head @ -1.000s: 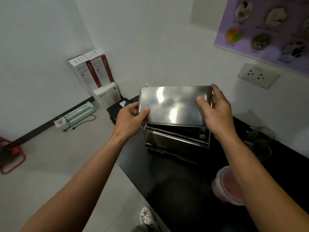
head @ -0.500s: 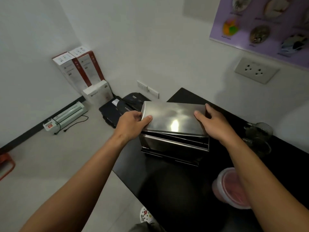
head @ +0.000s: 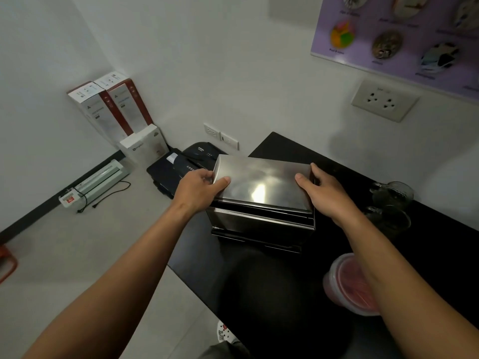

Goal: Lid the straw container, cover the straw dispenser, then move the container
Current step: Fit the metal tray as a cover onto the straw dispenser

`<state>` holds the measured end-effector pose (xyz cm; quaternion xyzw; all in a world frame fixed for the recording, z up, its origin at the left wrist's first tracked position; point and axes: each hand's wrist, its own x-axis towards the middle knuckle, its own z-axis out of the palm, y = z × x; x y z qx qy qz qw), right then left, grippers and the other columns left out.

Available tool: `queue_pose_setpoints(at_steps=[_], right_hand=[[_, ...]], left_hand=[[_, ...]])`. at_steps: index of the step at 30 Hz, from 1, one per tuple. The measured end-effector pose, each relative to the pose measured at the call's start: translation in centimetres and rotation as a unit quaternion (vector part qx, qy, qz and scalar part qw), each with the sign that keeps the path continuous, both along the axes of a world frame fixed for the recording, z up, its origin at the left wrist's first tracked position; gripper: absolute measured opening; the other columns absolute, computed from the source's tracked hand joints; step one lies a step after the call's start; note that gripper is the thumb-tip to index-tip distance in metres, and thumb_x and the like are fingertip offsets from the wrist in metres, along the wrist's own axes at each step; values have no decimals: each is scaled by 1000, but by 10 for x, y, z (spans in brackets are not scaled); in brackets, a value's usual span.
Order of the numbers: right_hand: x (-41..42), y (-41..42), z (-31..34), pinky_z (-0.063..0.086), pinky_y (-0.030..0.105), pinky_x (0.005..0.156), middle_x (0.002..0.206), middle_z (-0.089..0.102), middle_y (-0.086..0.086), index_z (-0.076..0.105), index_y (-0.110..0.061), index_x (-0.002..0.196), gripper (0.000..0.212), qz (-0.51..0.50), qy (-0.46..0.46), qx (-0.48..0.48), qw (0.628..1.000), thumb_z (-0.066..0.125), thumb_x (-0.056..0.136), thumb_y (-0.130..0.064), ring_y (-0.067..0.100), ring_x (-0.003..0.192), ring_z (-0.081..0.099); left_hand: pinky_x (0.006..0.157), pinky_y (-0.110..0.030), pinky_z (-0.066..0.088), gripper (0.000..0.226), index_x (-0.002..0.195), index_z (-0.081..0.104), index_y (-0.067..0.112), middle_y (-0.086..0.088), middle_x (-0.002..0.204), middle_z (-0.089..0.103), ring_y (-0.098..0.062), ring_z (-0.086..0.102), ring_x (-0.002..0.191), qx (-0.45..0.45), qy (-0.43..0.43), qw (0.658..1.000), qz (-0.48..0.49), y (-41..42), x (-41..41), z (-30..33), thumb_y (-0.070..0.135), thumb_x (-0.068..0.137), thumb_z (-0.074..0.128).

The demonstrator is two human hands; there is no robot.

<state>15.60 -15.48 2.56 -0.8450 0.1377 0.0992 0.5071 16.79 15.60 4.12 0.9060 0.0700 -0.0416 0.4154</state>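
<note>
A shiny steel cover (head: 261, 183) lies on top of the steel straw dispenser (head: 261, 225), which stands on the black counter (head: 259, 286). My left hand (head: 198, 189) grips the cover's left end, thumb on top. My right hand (head: 326, 193) grips its right end the same way. A round clear container (head: 342, 283) holding pink straws, with a lid on it, sits at the counter's right front, partly hidden under my right forearm.
Two glass mugs (head: 391, 206) stand right of the dispenser by the wall. Below the counter's left edge, on the floor, are a black shredder (head: 181, 164), white boxes (head: 116, 112) and a laminator (head: 98, 181). A wall socket (head: 381, 101) is above the counter.
Both hands have lowered the steel cover from a tilted, raised position down onto the dispenser, where it now sits nearly flat. The camera has dipped a little.
</note>
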Motion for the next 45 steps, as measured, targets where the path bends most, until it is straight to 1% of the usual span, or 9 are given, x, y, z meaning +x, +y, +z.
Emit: queue_pose_setpoints(at_steps=[7,14,20,25,29,32,35,39,45], right_hand=[[1,1,-3,35,38,119,164,41,-4,29,-29,162,86,-29,-7,56,998,63,90,-62,16,146,43],[-21,13,-10,29,24,105,166,36,-6,28,-29,163,83,-80,-41,69,994,61,93,-60,13,149,37],[-33,16,-10,28,23,109,167,35,-5,28,-24,163,79,-88,-50,77,992,60,97,-55,12,150,35],[-34,18,-8,30,24,111,166,37,-4,27,-23,163,78,-88,-50,79,992,59,98,-54,13,149,37],[-36,21,-7,31,32,119,165,38,-5,22,-27,164,78,-80,-38,85,992,55,100,-55,14,148,39],[-38,25,-8,30,31,119,165,38,-6,17,-29,165,77,-82,-31,91,992,50,101,-56,15,149,38],[-39,28,-9,31,42,123,165,39,-4,17,-32,165,74,-79,-23,94,992,45,102,-58,17,149,39],[-40,29,-11,31,43,122,165,40,-4,17,-34,165,71,-76,-20,93,993,42,103,-59,19,149,40],[-43,31,-14,29,35,118,167,34,-6,12,-37,165,73,-89,-15,100,991,42,103,-60,18,151,36]], left_hand=[[90,-38,60,46,115,78,12,2,96,77,-12,72,89,-7,26,1000,-11,-3,-3,1,52,92,74],[92,-39,60,44,116,75,15,3,96,76,-18,74,94,-12,32,999,-36,2,-4,5,52,92,74],[85,-35,58,35,107,75,21,4,90,73,-14,71,90,1,22,999,-35,2,-7,2,53,91,75],[74,-25,49,57,128,73,10,13,90,67,-1,62,84,7,14,999,-30,2,-5,-1,54,91,73],[71,-23,46,54,124,75,10,18,87,65,2,60,82,4,11,1000,-29,2,-4,-3,53,92,73],[89,-31,54,58,132,72,8,6,106,74,-12,68,99,-2,11,999,-37,3,-5,-2,52,94,71],[108,-46,54,61,140,67,8,-10,134,73,-24,68,120,-26,21,999,-43,4,-6,-1,50,97,69],[104,-45,57,54,135,71,8,-9,127,75,-24,71,114,-28,17,998,-46,4,-8,0,48,98,68],[82,-26,54,51,130,73,10,2,111,75,-6,70,92,-11,10,999,-37,6,-11,-2,49,97,70]])
